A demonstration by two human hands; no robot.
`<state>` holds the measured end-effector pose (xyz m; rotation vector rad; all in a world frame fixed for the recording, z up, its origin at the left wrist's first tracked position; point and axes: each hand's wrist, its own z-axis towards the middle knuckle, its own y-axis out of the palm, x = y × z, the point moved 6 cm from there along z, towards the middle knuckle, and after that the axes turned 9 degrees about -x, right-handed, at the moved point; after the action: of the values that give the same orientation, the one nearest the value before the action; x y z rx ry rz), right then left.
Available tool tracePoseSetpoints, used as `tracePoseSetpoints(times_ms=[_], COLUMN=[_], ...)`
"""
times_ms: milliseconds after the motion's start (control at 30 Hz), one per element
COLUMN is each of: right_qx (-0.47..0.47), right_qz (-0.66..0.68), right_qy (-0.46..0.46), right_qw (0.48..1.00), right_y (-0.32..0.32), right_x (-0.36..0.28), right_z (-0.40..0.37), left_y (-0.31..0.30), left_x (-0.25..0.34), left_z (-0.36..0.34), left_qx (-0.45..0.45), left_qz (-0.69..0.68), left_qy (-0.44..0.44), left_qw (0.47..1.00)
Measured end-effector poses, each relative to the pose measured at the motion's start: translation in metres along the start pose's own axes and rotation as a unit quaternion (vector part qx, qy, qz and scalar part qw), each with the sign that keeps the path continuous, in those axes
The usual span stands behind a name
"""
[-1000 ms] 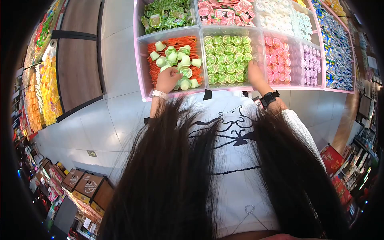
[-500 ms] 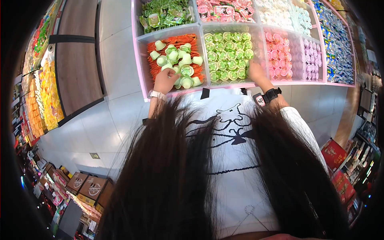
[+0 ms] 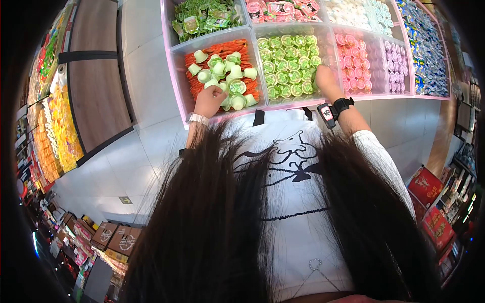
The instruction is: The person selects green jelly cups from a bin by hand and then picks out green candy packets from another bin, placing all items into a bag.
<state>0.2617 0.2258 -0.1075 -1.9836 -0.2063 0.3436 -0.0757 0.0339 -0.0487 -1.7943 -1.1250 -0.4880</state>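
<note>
My left hand (image 3: 209,101) is at the near edge of a clear bin, its fingers curled; what they hold, if anything, is hidden. Beside it, loose pale-green jelly cups (image 3: 235,72) lie tipped at various angles on a layer of orange-red packets (image 3: 194,83). My right hand (image 3: 329,83) reaches over the right side of the neighbouring bin. Its fingers bend down at the end of the rows of upright green-topped jelly cups (image 3: 290,65), with the fingertips out of sight.
Pink cups (image 3: 352,63) and purple cups (image 3: 395,65) fill compartments to the right, with blue packets (image 3: 429,60) beyond. Green packets (image 3: 214,22) and pink packets (image 3: 283,10) lie behind. A pink-edged frame (image 3: 177,96) borders the bins. A brown panel (image 3: 96,101) stands at left.
My right hand and the right end of the bins sit slightly higher in view as the camera has tilted. My left hand stays beside the loose cups.
</note>
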Motion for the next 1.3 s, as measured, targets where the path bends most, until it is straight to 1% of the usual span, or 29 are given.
tracePoseSetpoints(times_ms=[133, 267, 333, 433, 533, 633, 733, 833, 933, 1067, 1133, 1300], right_qx=[-0.008, -0.013, -0.028, -0.021, -0.026, 0.006, 0.019, 0.006, 0.018, -0.021, -0.035, -0.095], right_qz=[-0.008, 0.003, 0.001, 0.001, -0.021, -0.007, 0.025, -0.002, -0.001, -0.015, -0.024, -0.047], right_qy=[0.022, 0.065, 0.073, 0.083, 0.066, 0.09, 0.132, 0.119, 0.083, 0.03, 0.001, -0.034], right_qw=[1.0, 0.998, 0.997, 0.996, 0.997, 0.996, 0.991, 0.993, 0.996, 0.999, 0.999, 0.994], right_y=[0.0, -0.001, -0.001, -0.005, -0.003, -0.002, -0.007, -0.011, -0.013, -0.004, -0.012, -0.014], right_x=[0.002, 0.003, 0.004, -0.001, -0.002, 0.001, -0.001, -0.004, -0.006, -0.001, -0.007, -0.01], right_z=[0.002, 0.001, 0.002, -0.001, 0.001, 0.001, -0.003, -0.008, -0.011, -0.015, -0.026, -0.036], left_y=[0.004, 0.005, 0.007, 0.007, 0.008, 0.008, 0.009, 0.011, 0.011, 0.013, 0.014, 0.012], left_x=[-0.001, 0.005, 0.009, 0.008, 0.005, 0.004, 0.004, 0.004, 0.002, 0.003, 0.002, 0.007], left_z=[0.004, 0.0, -0.002, -0.004, -0.004, -0.005, -0.003, -0.003, -0.001, 0.0, 0.001, 0.0], left_qx=[-0.003, -0.005, -0.003, -0.003, -0.007, -0.004, -0.004, -0.011, -0.011, -0.023, -0.032, -0.03], left_qz=[0.002, -0.003, -0.005, -0.01, -0.005, -0.009, -0.002, -0.005, -0.002, 0.005, 0.011, 0.01], left_qy=[0.003, -0.002, -0.008, -0.012, -0.008, -0.014, -0.008, -0.016, -0.008, -0.014, -0.013, -0.014], left_qw=[1.0, 1.0, 1.0, 1.0, 1.0, 1.0, 1.0, 1.0, 1.0, 1.0, 0.999, 0.999])
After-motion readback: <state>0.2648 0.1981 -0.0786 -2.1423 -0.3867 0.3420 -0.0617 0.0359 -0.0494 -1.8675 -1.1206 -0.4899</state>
